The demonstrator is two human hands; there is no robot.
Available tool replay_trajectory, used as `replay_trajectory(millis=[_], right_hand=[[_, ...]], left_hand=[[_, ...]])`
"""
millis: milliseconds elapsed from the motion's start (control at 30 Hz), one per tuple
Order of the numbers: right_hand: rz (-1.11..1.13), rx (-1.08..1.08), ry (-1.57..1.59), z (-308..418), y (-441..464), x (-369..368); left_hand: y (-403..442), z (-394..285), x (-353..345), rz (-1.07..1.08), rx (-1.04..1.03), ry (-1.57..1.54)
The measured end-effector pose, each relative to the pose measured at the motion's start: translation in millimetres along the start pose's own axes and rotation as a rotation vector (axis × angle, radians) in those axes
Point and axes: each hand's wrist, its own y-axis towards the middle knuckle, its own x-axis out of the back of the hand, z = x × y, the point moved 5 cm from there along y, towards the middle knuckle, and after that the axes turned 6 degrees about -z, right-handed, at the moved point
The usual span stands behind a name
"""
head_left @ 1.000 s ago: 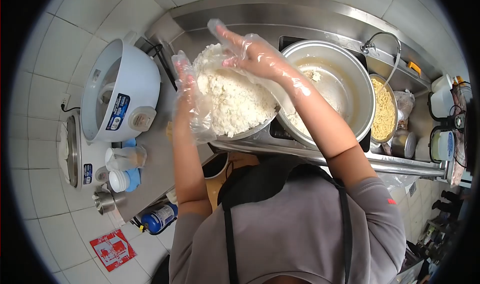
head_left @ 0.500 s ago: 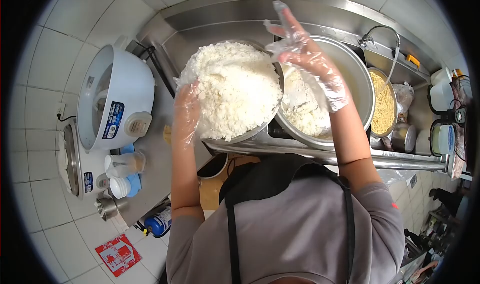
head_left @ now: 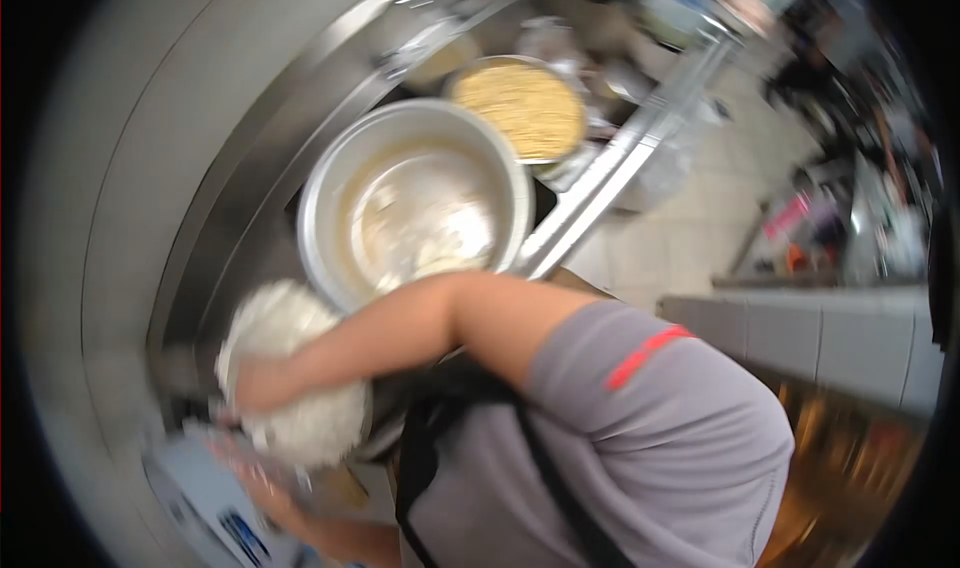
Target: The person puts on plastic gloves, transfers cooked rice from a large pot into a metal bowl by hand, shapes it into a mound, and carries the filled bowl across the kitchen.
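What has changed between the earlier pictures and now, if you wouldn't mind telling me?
The right hand has moved left, from above the large pot to the rice heap, and the head camera's view has swung right. Blur hides whether the hands have gripped or let go of anything. The left hand is still beside the heap; the pot and noodles remain next to each other.

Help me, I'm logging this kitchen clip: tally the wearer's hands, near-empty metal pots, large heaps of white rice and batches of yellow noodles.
Hands: 2, the left hand and the right hand, both blurred
Near-empty metal pot: 1
Large heap of white rice: 1
Batch of yellow noodles: 1
Total: 5
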Motion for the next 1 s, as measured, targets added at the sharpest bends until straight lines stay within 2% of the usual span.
replay_trajectory(millis=[33, 67, 133, 233, 333, 433, 533, 567, 633, 700, 767, 800, 833, 900, 933, 967, 1000], right_hand=[[0.064, 0.317, -0.307, -18, 10, -39], [-0.021, 0.403, -0.305, -25, 16, -48], [-0.02, 0.367, -0.435, 21, 9, -1], [0.066, 0.179, -0.372, 5, 24, 0], [0.148, 0.192, -0.463, -23, 25, -20], [0.142, 0.085, -0.232, 9, 23, 16], [-0.002, 0.091, -0.017, 52, 14, 56], [0.204, -0.057, 0.028, 53, 12, 51], [0.191, 0.033, 0.104, 50, 11, 28], [-0.123, 0.172, 0.048, 60, 21, 28], [-0.73, 0.35, -0.138, 97, 39, 48], [-0.743, 0.387, -0.125, 100, 39, 46], [-0.577, 0.469, -0.087, 90, 39, 38], [-0.052, 0.557, 0.049, 51, 13, 32], [0.19, 0.472, 0.173, 30, -10, 50], [0.338, 0.209, 0.517, 33, -30, 75], [0.449, 0.057, 0.529, 16, -47, 94]], left_hand=[[9, -6, -10, -0.021, -0.048, -0.1], [17, -12, -17, -0.042, -0.082, -0.213], [29, -24, -26, -0.068, -0.144, -0.415], [45, -31, -23, -0.075, -0.181, -0.673], [57, -34, -19, -0.065, -0.209, -0.888], [68, -34, -13, -0.049, -0.228, -1.055], [78, -33, -8, -0.033, -0.24, -1.185], [81, -32, -4, -0.027, -0.247, -1.227], [86, -33, -2, -0.015, -0.257, -1.289], [90, -32, -1, 0.007, -0.264, -1.351], [96, -26, -7, 0.004, -0.271, -1.388], [96, -22, -12, -0.017, -0.292, -1.393], [96, -29, -18, -0.078, -0.259, -1.347], [95, -63, -36, -0.218, -0.196, -1.214], [94, -81, -40, -0.298, -0.17, -1.121], [92, -92, -38, -0.383, -0.146, -1.014], [88, -103, -39, -0.324, -0.173, -0.706]])
